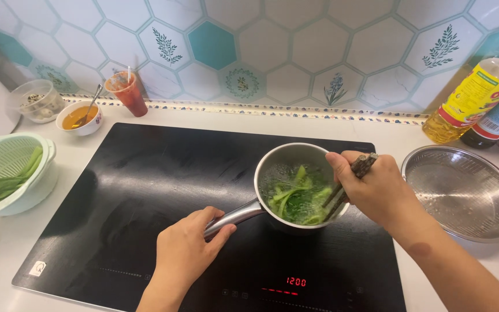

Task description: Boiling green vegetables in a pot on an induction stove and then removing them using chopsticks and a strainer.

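A small steel saucepan [272, 159] stands on the black induction cooktop [145, 185], holding bubbling water and green leafy vegetables [297, 197]. My left hand [186, 248] grips the pan's long metal handle [239, 214]. My right hand [373, 188] is over the pan's right rim, holding dark chopsticks [347, 182] whose tips dip into the greens.
A steel mesh strainer bowl [463, 193] sits right of the cooktop. Oil and sauce bottles [475, 101] stand at the back right. At the left are a pale green colander [7, 173] with greens, a sauce bowl with spoon [80, 118], a red cup [128, 92] and a clear container [37, 101].
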